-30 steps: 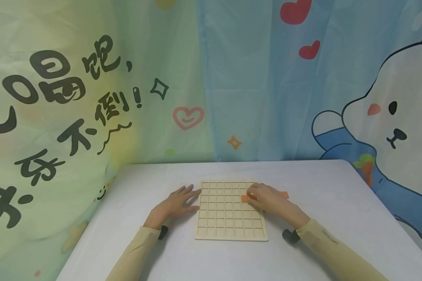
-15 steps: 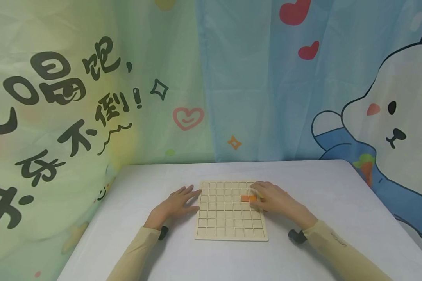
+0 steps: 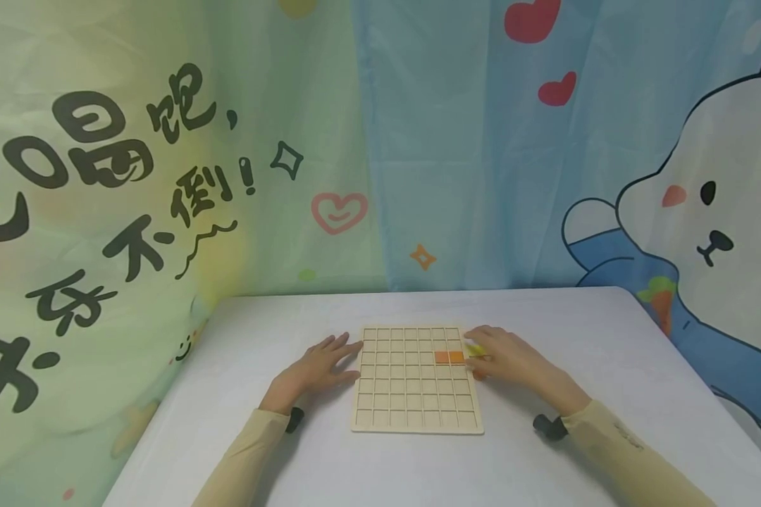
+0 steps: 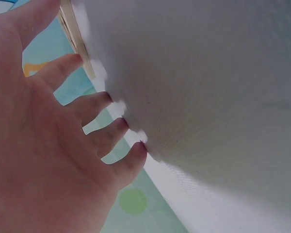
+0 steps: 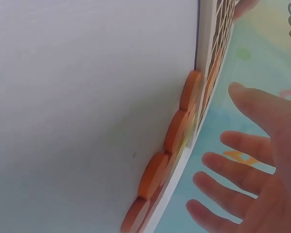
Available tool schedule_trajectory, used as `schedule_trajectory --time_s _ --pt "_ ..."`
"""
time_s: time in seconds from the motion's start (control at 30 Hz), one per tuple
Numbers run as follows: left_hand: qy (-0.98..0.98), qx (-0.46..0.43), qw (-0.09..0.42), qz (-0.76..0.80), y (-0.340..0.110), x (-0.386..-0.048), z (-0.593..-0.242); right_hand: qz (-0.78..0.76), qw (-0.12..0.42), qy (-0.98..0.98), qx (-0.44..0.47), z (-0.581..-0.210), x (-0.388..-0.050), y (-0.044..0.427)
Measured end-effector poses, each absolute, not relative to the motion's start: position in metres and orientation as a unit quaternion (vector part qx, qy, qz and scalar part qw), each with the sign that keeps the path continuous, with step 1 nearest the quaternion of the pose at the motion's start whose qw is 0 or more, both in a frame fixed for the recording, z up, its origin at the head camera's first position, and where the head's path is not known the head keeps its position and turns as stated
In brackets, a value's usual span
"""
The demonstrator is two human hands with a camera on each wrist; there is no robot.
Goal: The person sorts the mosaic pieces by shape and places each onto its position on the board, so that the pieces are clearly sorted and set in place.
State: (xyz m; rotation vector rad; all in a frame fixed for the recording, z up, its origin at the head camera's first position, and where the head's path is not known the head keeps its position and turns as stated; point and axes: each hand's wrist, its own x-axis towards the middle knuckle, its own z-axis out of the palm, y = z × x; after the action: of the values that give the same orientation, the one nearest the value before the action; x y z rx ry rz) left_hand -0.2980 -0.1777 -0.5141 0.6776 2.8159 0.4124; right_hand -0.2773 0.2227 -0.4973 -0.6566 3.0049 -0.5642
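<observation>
A pale wooden grid board lies on the table. Two orange square patches sit side by side in cells at its right edge. My left hand rests at the board's left edge, fingers spread, with thumb and index fingertips at the rim; the left wrist view shows its palm bare. My right hand hovers just right of the board with loosely extended fingers and holds nothing. Below it lie several thick orange pieces with rounded edges, in a row by the board. A yellow bit shows between thumb and fingers.
A white cloth covers the table. Behind it hangs a printed curtain with hearts, lettering and a cartoon animal. Each wrist carries a small black device.
My right hand has drawn back to the right off the board, uncovering the second orange square. Its fingers have straightened from a pinch-like pose. My left hand stays still.
</observation>
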Motion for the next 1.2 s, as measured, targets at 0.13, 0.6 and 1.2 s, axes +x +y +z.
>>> schedule_trajectory --time_s 0.13,0.6,1.2 --pt "0.956 0.232 0.107 0.141 -0.178 -0.298 -0.513 -0.186 0.005 0.961 -0.206 -0.496 -0.277 0.23" --pt "0.956 0.232 0.106 0.144 -0.178 -0.298 -0.513 -0.187 0.001 0.971 -0.148 -0.496 -0.274 0.26" --pt "0.956 0.231 0.109 0.146 -0.177 -0.296 -0.512 -0.166 -0.006 0.977 -0.131 -0.504 -0.268 0.291"
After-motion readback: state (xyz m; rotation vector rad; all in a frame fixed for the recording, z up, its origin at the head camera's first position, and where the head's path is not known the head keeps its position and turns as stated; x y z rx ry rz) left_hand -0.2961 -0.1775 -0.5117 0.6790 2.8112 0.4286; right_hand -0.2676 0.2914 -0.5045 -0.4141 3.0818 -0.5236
